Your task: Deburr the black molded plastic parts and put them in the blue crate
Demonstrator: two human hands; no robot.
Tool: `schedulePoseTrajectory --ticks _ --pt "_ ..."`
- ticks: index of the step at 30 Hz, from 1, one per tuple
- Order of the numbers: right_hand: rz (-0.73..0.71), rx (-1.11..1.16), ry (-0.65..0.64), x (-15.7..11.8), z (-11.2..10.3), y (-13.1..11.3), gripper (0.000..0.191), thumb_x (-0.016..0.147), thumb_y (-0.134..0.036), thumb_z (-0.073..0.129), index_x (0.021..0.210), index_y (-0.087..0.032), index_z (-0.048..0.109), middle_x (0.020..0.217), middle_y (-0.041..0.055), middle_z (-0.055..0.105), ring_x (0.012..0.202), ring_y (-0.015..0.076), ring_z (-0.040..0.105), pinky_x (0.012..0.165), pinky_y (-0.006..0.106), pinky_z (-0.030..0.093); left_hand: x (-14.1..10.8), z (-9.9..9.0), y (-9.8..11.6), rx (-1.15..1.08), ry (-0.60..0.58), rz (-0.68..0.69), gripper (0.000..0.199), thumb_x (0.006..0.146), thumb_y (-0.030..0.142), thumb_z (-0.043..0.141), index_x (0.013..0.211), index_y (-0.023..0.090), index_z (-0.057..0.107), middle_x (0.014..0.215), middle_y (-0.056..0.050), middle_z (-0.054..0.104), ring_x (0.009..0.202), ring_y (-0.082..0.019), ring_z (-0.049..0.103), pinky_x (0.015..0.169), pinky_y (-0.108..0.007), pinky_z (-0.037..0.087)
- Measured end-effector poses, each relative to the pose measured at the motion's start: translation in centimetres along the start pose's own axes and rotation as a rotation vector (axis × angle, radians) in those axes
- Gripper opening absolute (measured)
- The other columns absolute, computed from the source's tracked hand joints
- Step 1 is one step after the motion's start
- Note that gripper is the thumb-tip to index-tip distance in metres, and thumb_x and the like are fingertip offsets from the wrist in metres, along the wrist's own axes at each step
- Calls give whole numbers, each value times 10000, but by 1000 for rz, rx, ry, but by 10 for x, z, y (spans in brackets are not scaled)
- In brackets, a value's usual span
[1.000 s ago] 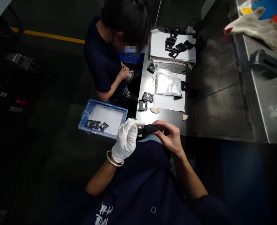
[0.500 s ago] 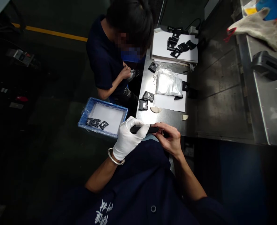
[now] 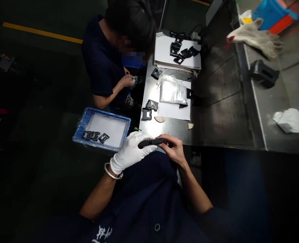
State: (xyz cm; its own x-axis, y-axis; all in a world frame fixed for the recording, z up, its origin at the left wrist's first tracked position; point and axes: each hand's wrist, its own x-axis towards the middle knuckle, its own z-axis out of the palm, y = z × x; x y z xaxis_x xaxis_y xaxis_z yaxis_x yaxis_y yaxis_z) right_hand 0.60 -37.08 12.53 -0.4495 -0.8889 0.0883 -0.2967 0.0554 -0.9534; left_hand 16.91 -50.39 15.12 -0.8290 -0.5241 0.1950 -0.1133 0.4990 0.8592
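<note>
Black plastic bar: located at lower centre of the frame, held level above the near edge of the stainless-steel tabletop.

Hand state: the left hand, covered by a white glove, is closed around the left end of the bar. The right hand, bare, grasps the right end between its fingers. A metal bangle encircles the left wrist.

Adjacent items: a blue plastic tray lined with white sheet stands left of the left hand, with three black parts lying in it. Two black frame parts rest on the tabletop above the hands, beside a white sheet. A clear bag of white contents lies on that sheet. Two cream-coloured curved pieces lie near its lower edge.

Upper centre: a stack of white card carries further black parts.

Upper left: a co-worker in a dark shirt stands at the tabletop, with both hands together at the waist.

Right of frame: a second steel surface carries a white work glove, a black block and a crumpled white cloth
</note>
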Motion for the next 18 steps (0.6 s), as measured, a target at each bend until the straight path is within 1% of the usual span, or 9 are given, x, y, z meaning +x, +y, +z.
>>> schedulePoseTrajectory --ticks 2,4,7,10,12,14,15,18 --pt "-34 13 -16 -1 -2 6 145 846 -255 721 980 -207 751 810 19 684 642 122 546 601 266 449 1 2 -3 30 -34 26 216 867 328 710 1028 183 709 923 -70 717 868 -202 660 851 -373 526" --pt "-107 3 -1 0 -5 8 153 849 -201 705 994 -217 751 753 6 651 631 120 539 598 265 444 3 3 -1 30 -43 77 222 863 304 715 1047 181 705 938 -70 724 889 -204 662 871 -378 517" --pt "-229 -7 54 4 -13 5 247 837 -94 659 1019 -236 747 721 -5 612 615 115 516 581 263 415 10 3 7 4 -2 154 232 843 264 731 1056 182 695 940 -61 738 914 -208 674 911 -392 506" --pt "-297 -6 72 10 -19 -2 332 812 -16 615 1021 -241 741 705 -10 586 605 113 497 564 264 383 18 3 15 -47 18 182 238 822 276 755 1032 186 690 954 -64 745 932 -216 681 928 -398 506" --pt "-317 -19 69 12 -20 -6 362 798 6 602 1022 -243 739 702 -11 576 604 113 493 559 265 371 21 5 20 -90 41 146 179 833 286 747 969 182 696 936 -66 739 914 -205 678 898 -374 517" --pt "-335 -42 77 11 -19 -8 377 789 16 598 1025 -243 736 698 -12 565 597 111 487 550 265 361 24 10 24 -129 91 85 110 853 277 725 864 172 694 871 -58 718 852 -181 663 837 -339 523" --pt "-340 -57 85 10 -18 -9 381 787 19 596 1027 -242 735 693 -13 556 592 110 483 545 263 358 24 12 25 -148 123 51 118 865 268 709 810 167 686 830 -49 700 811 -167 649 807 -324 520" --pt "-335 -93 111 8 -14 -9 373 789 19 600 1033 -232 728 707 -12 569 590 105 487 543 259 367 26 19 25 -209 209 -54 226 907 259 653 706 153 653 740 -34 651 717 -138 602 735 -299 501"
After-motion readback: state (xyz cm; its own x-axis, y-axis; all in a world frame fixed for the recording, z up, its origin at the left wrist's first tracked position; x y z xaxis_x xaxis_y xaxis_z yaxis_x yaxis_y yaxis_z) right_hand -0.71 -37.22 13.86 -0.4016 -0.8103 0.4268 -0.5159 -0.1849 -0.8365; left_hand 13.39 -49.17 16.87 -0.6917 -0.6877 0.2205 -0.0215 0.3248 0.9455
